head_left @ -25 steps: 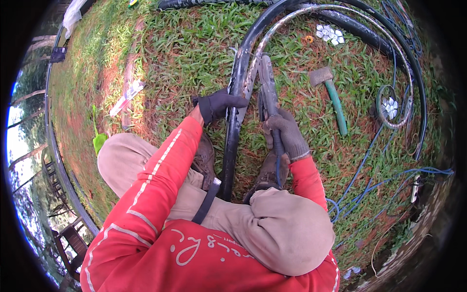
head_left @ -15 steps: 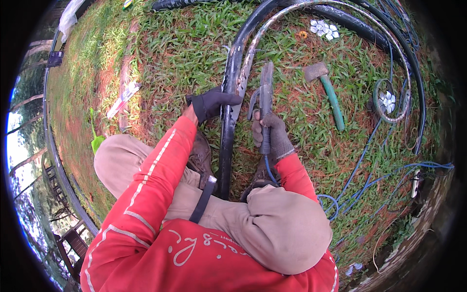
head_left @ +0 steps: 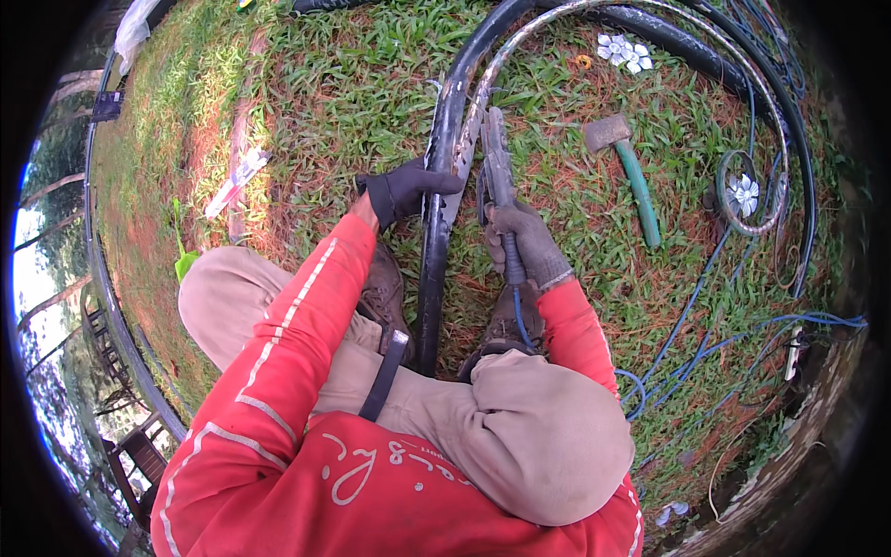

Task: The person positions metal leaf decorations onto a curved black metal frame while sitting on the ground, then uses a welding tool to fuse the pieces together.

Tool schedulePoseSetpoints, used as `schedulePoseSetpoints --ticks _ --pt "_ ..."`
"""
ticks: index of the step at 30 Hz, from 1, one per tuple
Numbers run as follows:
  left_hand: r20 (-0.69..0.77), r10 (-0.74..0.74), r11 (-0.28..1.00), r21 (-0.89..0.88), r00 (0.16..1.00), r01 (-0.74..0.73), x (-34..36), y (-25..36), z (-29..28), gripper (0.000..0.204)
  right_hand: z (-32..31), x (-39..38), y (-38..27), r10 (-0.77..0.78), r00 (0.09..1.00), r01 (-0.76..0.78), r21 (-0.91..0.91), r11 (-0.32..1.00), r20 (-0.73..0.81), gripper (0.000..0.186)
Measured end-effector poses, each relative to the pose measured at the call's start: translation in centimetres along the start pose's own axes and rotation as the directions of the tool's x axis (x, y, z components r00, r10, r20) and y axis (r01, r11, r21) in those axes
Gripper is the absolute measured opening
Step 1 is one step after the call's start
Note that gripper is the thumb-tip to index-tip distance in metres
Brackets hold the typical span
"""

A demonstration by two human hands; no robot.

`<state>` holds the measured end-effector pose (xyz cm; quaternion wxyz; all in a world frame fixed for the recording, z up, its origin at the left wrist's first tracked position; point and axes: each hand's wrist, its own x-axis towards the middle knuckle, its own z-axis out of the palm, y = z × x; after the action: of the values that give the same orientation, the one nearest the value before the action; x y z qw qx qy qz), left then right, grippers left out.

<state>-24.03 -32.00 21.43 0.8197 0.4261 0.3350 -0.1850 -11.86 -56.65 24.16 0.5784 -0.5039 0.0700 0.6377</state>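
Note:
My left hand point(head_left: 410, 190), in a dark glove, is closed around a black metal pipe point(head_left: 431, 288) that runs upright between my boots and bends to the right at the top. A thinner curved rod point(head_left: 497, 65) with worn, pale paint meets it beside that hand, with a flat pointed plate at the joint. In my right hand point(head_left: 529, 243), in a grey glove, is a welding electrode holder point(head_left: 498, 158). Its jaw end points away from me, close to the right side of the plate. A blue cable point(head_left: 522, 320) hangs from its handle.
A hammer point(head_left: 640, 195) with a green handle lies on the grass to the right. Silver metal flowers point(head_left: 625, 54) lie at the far right, and another flower point(head_left: 742, 195) beside a scroll end of the rod. Blue cables point(head_left: 677, 348) loop across the right side. Clear plastic packaging point(head_left: 237, 186) lies left.
The electrode holder's jaw end has tilted left toward the rod, and my right hand has turned with it. My left hand keeps its grip on the pipe.

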Motion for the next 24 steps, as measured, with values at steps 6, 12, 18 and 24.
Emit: schedulePoseSetpoints --ticks 6,12,18,24 --pt "-0.094 0.044 0.99 -0.127 0.995 -0.056 1.0 -1.3 -0.9 0.04 -0.9 -0.3 -0.3 0.003 1.0 -0.002 -0.045 0.999 0.019 0.022" --pt "-0.092 0.128 0.991 0.056 0.988 -0.123 0.7 -1.0 -1.3 0.047 -2.3 -3.4 -0.2 -0.19 0.976 0.202 0.113 0.973 -0.104 0.03" --pt "0.214 0.497 0.602 0.613 0.841 -0.511 0.9 -3.2 -5.7 0.039 -2.5 -7.7 -2.5 -0.308 0.912 0.3 -0.072 0.951 -0.27 0.035" --pt "-0.032 0.137 0.968 0.216 0.99 -0.127 -0.7 0.2 -2.9 0.044 -1.0 -11.1 -4.2 -0.413 0.822 0.305 -0.309 0.901 -0.391 0.035"
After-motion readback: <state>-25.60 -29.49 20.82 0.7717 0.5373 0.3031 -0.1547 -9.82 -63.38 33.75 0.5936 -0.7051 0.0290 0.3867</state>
